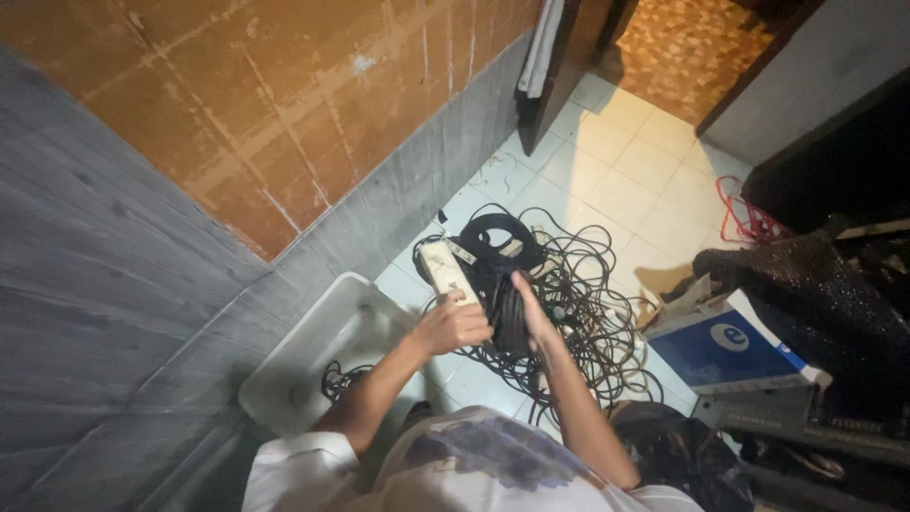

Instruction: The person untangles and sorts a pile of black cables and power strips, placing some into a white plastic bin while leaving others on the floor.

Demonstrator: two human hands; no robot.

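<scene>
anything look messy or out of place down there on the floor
Yes. A loose tangle of black cables sprawls over the tiled floor instead of being coiled. The left hand and right hand grip a black bundle beside a white power strip.

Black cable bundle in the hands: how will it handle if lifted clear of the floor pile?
The cable bundle is probably floppy: its loops sag between the left hand and right hand. It will likely snag, since strands run into the tangled pile on the tiled floor. The white power strip may add dangling weight.
</scene>
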